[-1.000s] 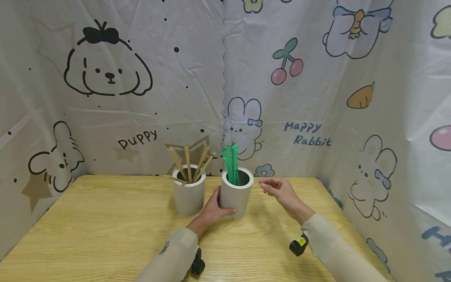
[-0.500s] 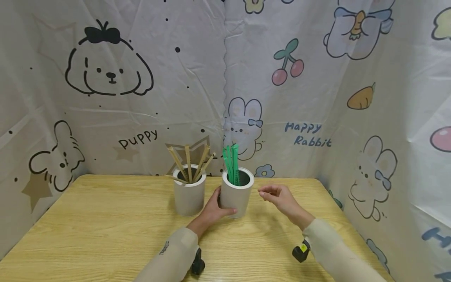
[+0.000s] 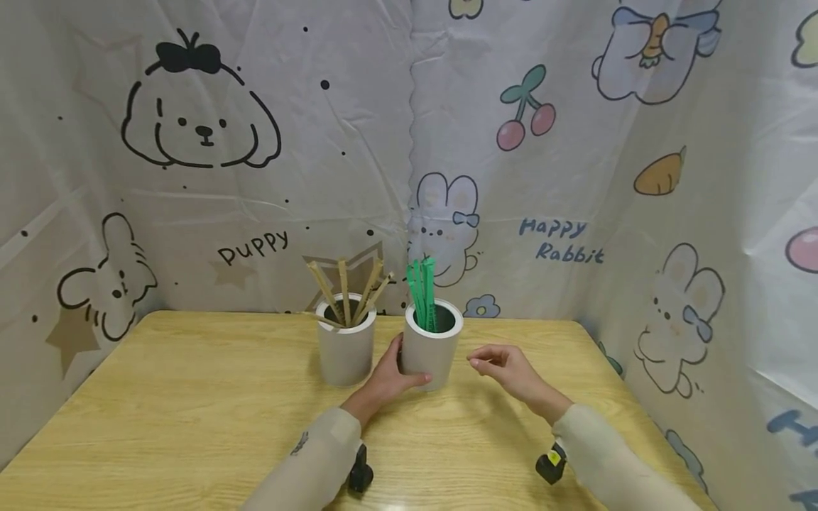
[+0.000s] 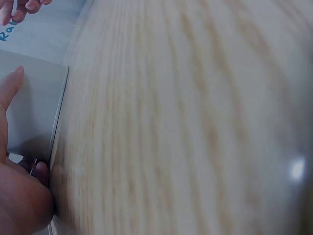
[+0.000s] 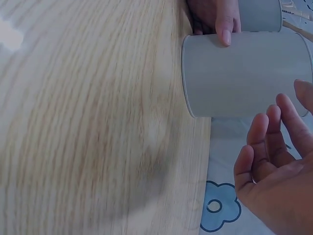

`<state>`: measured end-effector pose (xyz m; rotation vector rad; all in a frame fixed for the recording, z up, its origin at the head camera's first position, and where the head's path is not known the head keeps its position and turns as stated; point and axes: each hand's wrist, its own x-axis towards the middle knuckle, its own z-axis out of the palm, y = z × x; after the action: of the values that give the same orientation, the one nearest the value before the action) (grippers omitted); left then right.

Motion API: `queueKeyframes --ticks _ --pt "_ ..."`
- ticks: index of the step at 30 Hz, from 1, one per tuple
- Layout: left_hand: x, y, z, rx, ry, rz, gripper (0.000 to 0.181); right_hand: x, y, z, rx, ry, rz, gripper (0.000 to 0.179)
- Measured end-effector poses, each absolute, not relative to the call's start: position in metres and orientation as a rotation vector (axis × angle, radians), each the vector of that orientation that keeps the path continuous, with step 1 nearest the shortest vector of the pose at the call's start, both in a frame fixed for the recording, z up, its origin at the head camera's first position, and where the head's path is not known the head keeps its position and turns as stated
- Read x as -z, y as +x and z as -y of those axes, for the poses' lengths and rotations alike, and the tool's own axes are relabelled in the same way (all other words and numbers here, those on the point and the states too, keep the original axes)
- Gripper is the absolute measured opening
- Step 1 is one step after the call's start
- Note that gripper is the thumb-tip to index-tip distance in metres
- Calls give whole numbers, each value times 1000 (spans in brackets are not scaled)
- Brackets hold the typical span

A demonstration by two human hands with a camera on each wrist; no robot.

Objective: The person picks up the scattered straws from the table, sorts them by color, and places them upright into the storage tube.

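Observation:
My left hand point(image 3: 390, 381) grips a pale grey-white cylindrical cup point(image 3: 436, 358) from its left side, thumb across the front; the left wrist view shows the cup point(image 4: 39, 110) upright on the table. Several thin green printed sticks point(image 3: 422, 287) lean to the left inside it. To the right of the cup, apart from it, hovers my right hand point(image 3: 513, 370) with loosely curled fingers. In the right wrist view this hand point(image 5: 279, 164) holds nothing. A matching cup point(image 3: 346, 358) on the left bears several tan sticks point(image 3: 345, 284), one lying across its rim.
Both cups stand on a light wooden table point(image 3: 192, 397), near its back edge. A printed cloth point(image 3: 319, 142) hangs behind and along both sides. A small black camera point(image 3: 551, 463) sits at the right wrist, another black camera point(image 3: 361, 472) at the left.
My right hand has sunk from about the cup's rim height to lower beside its wall. The left hand keeps its hold. The head view has shifted slightly.

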<state>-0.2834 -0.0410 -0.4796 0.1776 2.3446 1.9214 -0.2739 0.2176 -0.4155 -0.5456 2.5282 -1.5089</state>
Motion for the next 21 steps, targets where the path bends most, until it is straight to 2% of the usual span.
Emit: queueKeyframes --ticks 9,21 --pt "478 -284 42 -1900 202 -2326 107 418 -272 -217 1446 -578 -2533 30" --pt "473 -284 38 -1863 160 -2331 101 420 -269 -224 1430 -587 -2544 34"
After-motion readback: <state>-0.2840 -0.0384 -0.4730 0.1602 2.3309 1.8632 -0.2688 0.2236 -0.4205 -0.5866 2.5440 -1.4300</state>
